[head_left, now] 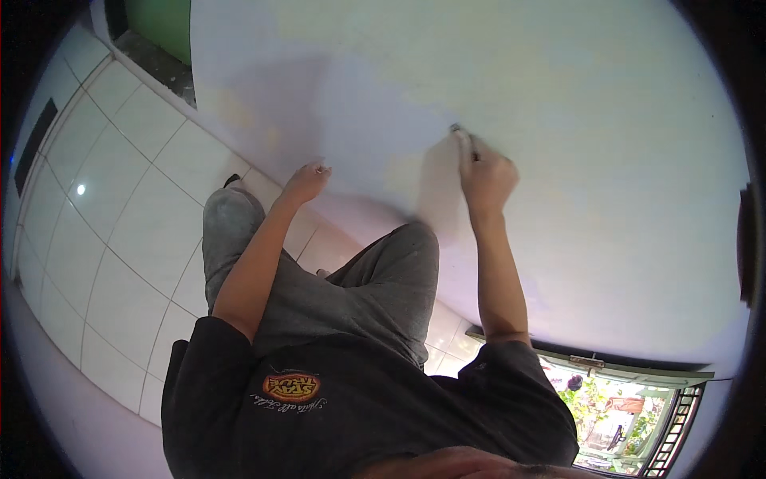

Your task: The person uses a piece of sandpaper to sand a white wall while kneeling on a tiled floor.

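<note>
Right, so the right hand (491, 180) is clenched round a small tool (456, 128), dark tip pointing to the far side and a bit left. Tip looks to be on the wall (630, 160) or just off it; can't tell which. Tool type unclear too: small, partly covered by fingers, and the hand is blurred.

Left hand (307, 182) is half curled, near the lower part of the wall, out past the left knee (231, 215). Can't tell if it grips anything; a small pale spot shows by the fingertips. Its forearm runs above the left thigh.

Wall is pale lilac with uneven yellowish patches; the tool sits about where the two tones meet. The right arm throws a shadow just left of the tool. Tiled floor (120, 176) to the left, bright window (614, 415) near right.

For good work here, my call: light, even pressure, tip at a shallow angle so it doesn't gouge. Short overlapping strokes, wrist loose, elbow off the body. Work from the side where the shadow doesn't hide the tip. The left palm could brace on the wall for balance, since the right arm reaches well out and the bent right knee (419, 239) limits room below it.
</note>
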